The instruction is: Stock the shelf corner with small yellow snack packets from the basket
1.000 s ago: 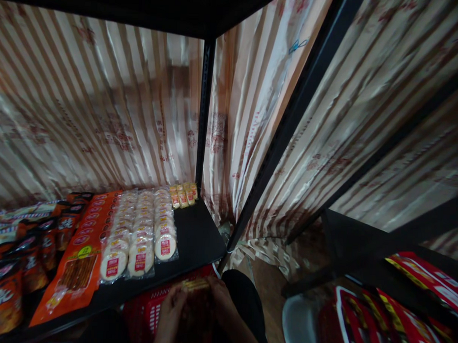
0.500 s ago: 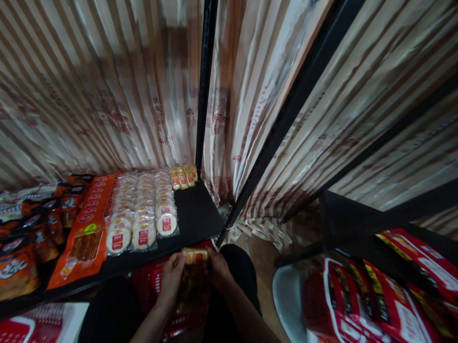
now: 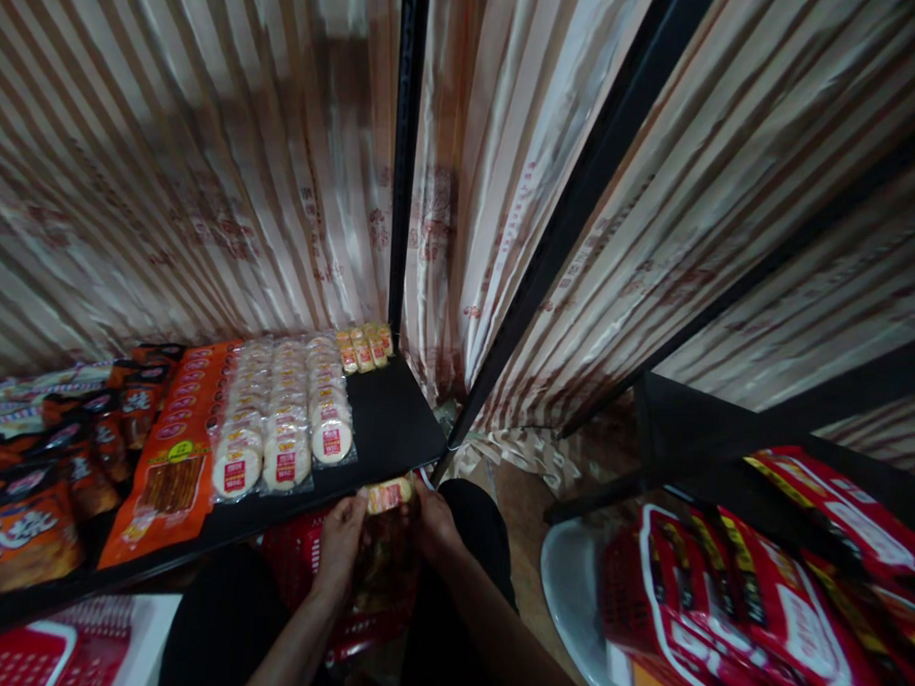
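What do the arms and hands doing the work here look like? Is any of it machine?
No machine parts show: these are a person's own left hand and right hand. No gloves are visible, and the forearms show no sleeves, cables or markings. The dim light hides finer details, such as any rings.

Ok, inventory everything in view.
Packet: one visible, yellow, low centre
Small packets: several, yellow, centre
Round packs: three rows, white, left
Long packets: uncounted, orange, farther left
Pouches: several, orange, far left
Patterned packets: several, pale, far left
Bags: several, red, right
Stool or tub: one, grey, right
Baskets: at least two, red, bottom
Shelves: two, black, both sides
Posts: several, black, background
Curtains: uncounted, beige, background
Legs: two, dark, bottom
Left grip, right grip: one each, bare, on packet
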{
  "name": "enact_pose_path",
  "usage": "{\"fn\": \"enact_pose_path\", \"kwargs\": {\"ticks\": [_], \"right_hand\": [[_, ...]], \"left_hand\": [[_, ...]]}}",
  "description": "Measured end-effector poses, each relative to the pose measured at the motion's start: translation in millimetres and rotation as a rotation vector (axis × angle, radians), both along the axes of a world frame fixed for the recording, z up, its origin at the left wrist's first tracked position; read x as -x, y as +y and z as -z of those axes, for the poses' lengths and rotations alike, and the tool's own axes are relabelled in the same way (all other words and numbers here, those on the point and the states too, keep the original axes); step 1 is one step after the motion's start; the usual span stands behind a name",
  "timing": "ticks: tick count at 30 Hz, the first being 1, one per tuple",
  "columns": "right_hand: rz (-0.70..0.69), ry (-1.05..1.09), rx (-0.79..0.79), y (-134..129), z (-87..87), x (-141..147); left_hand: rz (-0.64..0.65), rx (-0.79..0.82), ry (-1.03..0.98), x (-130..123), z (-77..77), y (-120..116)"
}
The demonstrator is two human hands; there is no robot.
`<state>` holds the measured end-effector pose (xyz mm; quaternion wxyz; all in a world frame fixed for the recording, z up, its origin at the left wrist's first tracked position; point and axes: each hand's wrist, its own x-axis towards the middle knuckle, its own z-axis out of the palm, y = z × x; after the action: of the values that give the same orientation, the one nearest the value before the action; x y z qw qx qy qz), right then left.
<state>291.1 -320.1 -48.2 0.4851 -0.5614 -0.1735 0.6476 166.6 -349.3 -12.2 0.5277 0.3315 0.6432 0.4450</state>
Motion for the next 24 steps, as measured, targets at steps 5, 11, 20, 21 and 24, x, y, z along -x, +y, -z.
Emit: {"fn": "enact_pose_path", "kwargs": {"ticks": [5,11,20,21,24], "right_hand": [[-0.004,0.046,0.078,-1,-3.2,2],[-0.013,0.025,-0.069,-1,-2.2,0],[-0.003,0.113,-0.239,0,-4.7,-6],[-0.031,0.089,-0.241,-1,-4.5,-7],[-0.081,0.048,-0.225,-3,-5.6,-7]], "left_hand": [[-0.011,-0.017,0.041,2,7.2,1],[0.002,-0.051,0.088,7,2.5,7],[0.102,-0.071,0.144,12,2.7,19],[0.108,-0.074,0.153,13,2.7,21],[0.106,-0.088,0.196,14,1.5,24]]}}
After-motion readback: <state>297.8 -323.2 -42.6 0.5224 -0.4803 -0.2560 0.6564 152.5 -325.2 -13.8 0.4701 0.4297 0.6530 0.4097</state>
